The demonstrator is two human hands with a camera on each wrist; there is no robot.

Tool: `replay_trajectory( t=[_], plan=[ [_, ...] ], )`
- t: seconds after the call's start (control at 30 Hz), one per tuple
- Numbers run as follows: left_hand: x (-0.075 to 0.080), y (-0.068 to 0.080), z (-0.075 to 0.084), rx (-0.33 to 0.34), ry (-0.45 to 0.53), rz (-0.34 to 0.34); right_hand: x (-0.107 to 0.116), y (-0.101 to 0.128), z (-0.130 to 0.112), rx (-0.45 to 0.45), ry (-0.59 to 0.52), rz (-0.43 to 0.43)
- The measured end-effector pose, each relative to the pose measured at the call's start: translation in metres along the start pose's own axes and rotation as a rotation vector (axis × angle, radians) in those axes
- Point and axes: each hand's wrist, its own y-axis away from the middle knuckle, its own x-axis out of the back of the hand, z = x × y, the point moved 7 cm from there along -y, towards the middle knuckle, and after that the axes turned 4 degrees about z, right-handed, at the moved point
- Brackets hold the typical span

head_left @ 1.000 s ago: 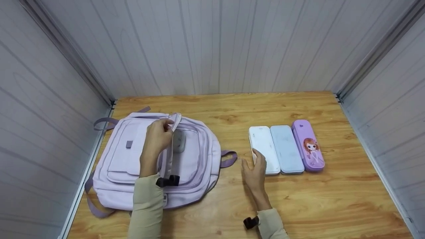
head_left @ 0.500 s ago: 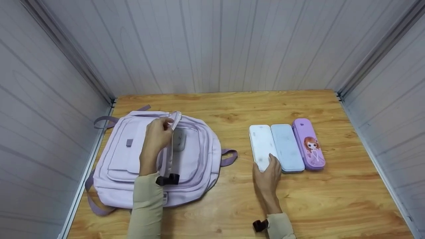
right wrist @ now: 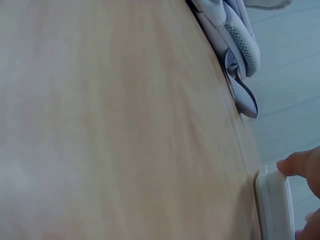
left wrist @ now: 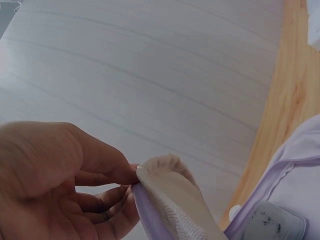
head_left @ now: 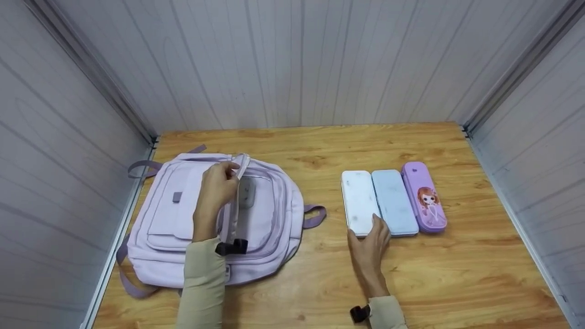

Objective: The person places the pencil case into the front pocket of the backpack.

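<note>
The right hand (head_left: 368,249) rests on the wooden tabletop (head_left: 320,283), fingers (head_left: 380,225) still curled round the near end of the white pencil case (head_left: 359,201), barely moved. Beyond it lie blue (head_left: 394,202) and purple cases (head_left: 424,197). The left hand (head_left: 215,194) keeps pinching the lilac backpack's (head_left: 169,228) top handle (head_left: 241,163).

Both arms wear long beige sleeves with a smooth, slightly padded surface. The left sleeve (head_left: 201,283) ends at the wrist, where a small black device (head_left: 231,247) with two short prongs sits at 3 o'clock. The right sleeve (head_left: 387,314) carries a matching black device (head_left: 358,313) at 9 o'clock of its cuff. Both hands are bare.
</note>
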Motion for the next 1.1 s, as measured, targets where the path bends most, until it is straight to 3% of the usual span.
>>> replay_trajectory(
  t=[0.13,0.23,0.6,0.83,1.1],
  plan=[
    [0.001,0.001,0.001,0.0,0.001,0.0,-0.005,0.0,-0.002,0.058,-0.012,-0.011],
    [0.0,0.001,0.001,-0.001,0.007,0.003,-0.006,-0.001,-0.002,0.045,-0.016,-0.026],
    [0.001,0.0,0.001,0.003,-0.002,-0.003,-0.008,0.001,0.013,-0.229,-0.023,-0.136],
    [0.001,0.0,0.001,0.003,0.0,0.006,-0.011,0.004,0.019,-0.302,-0.003,-0.196],
    [0.002,0.001,0.001,0.004,-0.013,0.009,-0.004,0.002,0.017,-0.274,-0.02,-0.115]
  ],
)
